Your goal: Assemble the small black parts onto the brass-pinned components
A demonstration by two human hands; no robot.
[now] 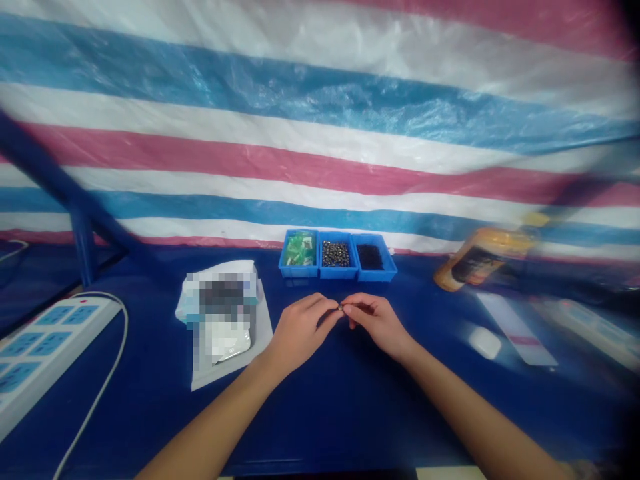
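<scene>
My left hand (303, 328) and my right hand (379, 323) meet fingertip to fingertip above the blue table, in front of three small bins. Pinched between them is a tiny metallic part (341, 307), too small to name and mostly covered by my fingers. Both hands are closed on it. Behind them, the left blue bin (299, 272) holds green pieces (301, 249). Small shiny metal parts (335, 254) fill the middle bin (339, 274). In the right bin (378, 276) lie small black parts (370, 257).
A white power strip (95, 313) with a white cable (114, 360) lies at left. Papers (205, 380) with a blurred-out item sit left of my hands. To the right are an amber bottle (480, 257), a white case (485, 342) and a pale flat strip (515, 330). Striped sheeting (320, 153) hangs behind.
</scene>
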